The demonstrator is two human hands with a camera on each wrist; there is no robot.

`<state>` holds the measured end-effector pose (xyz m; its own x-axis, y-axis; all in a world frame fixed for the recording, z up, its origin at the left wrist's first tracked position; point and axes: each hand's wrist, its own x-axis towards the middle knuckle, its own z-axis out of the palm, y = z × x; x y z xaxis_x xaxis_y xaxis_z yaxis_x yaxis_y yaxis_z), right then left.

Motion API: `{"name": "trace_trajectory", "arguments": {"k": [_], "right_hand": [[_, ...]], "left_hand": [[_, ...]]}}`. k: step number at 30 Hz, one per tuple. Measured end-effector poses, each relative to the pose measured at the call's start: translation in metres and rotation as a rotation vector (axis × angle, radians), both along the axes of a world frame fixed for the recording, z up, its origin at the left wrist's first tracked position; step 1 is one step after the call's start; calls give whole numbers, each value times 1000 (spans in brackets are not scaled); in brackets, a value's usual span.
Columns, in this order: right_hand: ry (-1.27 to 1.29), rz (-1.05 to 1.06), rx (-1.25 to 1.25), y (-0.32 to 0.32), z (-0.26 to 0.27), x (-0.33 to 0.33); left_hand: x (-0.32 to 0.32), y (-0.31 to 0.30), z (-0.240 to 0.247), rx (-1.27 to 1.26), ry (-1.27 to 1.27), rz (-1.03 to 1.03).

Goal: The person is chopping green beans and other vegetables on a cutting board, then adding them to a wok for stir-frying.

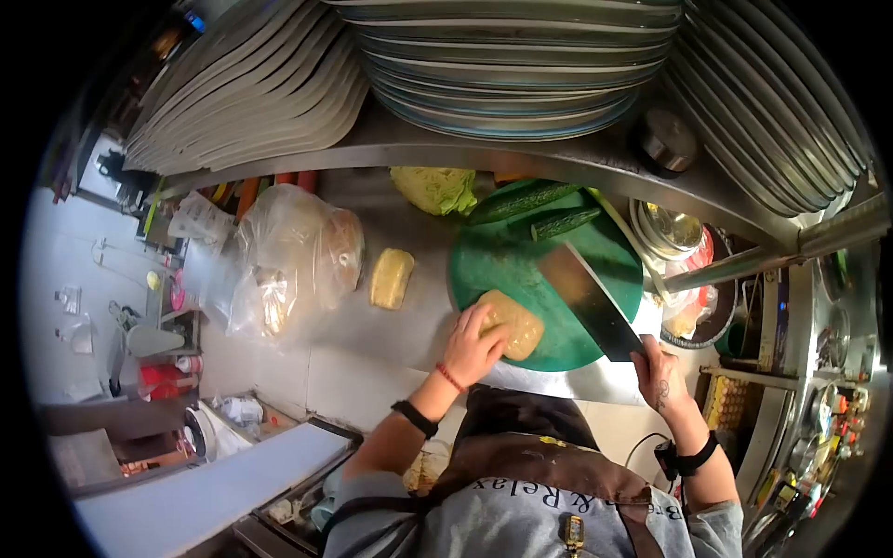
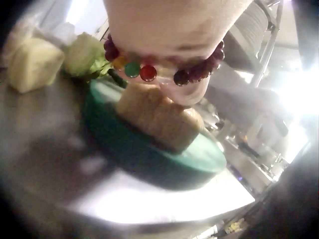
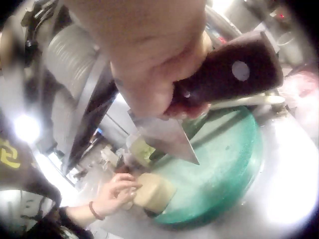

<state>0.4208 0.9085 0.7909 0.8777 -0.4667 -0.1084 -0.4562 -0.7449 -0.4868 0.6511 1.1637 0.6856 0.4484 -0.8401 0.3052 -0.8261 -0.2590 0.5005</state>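
My right hand (image 1: 662, 374) grips a cleaver (image 1: 588, 299) by its dark riveted handle. The broad blade slants over the right half of a round green chopping board (image 1: 567, 265). Near the board's front left edge lies a pale tan block (image 1: 517, 327) with a shiny top. My left hand (image 1: 472, 348) holds the block at its left end, fingers bent onto it; in the left wrist view the wrist and a beaded bracelet (image 2: 148, 72) hide most of these fingers. The blade stands apart from the block. Two cucumbers (image 1: 566, 223) lie at the back of the board.
Left of the board, a second yellowish block (image 1: 391, 278) sits on the metal counter, beside a clear plastic bag (image 1: 296, 256). A cut cabbage (image 1: 434, 189) stands behind. Stacked plates (image 1: 516, 70) fill a low shelf above. Bowls (image 1: 672, 228) stand to the right.
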Motion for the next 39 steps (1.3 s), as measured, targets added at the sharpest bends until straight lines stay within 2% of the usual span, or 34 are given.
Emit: {"name": "trace_trajectory", "arguments": {"k": [2, 3, 7, 11, 14, 15, 17, 19, 22, 24, 27, 31, 34, 37, 39], "right_hand": [[104, 94, -34, 14, 18, 15], [58, 195, -99, 20, 22, 22], [160, 288, -132, 39, 22, 43], [428, 395, -208, 40, 17, 59], [617, 400, -163, 42, 9, 83], [616, 432, -171, 42, -1, 92], [494, 447, -164, 43, -55, 102], [435, 430, -167, 46, -69, 111], [406, 415, -148, 48, -71, 119], [382, 432, -175, 45, -46, 118], [325, 415, -154, 56, 23, 103], [594, 414, -150, 66, 44, 99], [562, 393, -164, 70, -5, 102], [488, 413, -169, 74, -78, 123], [415, 420, -109, 62, -69, 137]], "left_hand": [[-10, 14, -10, -38, 72, 36], [-14, 14, -14, -62, 97, 45], [-11, 13, -22, -101, 120, 49], [-1, 10, -35, -179, 190, 8], [4, 9, -40, -174, 228, 12], [5, 9, -39, -162, 231, 20], [10, 9, -46, -192, 244, -34], [9, 7, -41, -158, 254, -76], [11, 15, -45, -239, 227, -52], [13, 22, -31, -268, 213, -8], [11, 31, -31, -240, 190, 15], [13, 24, -39, -269, 235, -19], [13, 21, -43, -233, 277, 58], [14, 22, -42, -256, 279, 8], [17, 17, -41, -298, 229, 6]]}}
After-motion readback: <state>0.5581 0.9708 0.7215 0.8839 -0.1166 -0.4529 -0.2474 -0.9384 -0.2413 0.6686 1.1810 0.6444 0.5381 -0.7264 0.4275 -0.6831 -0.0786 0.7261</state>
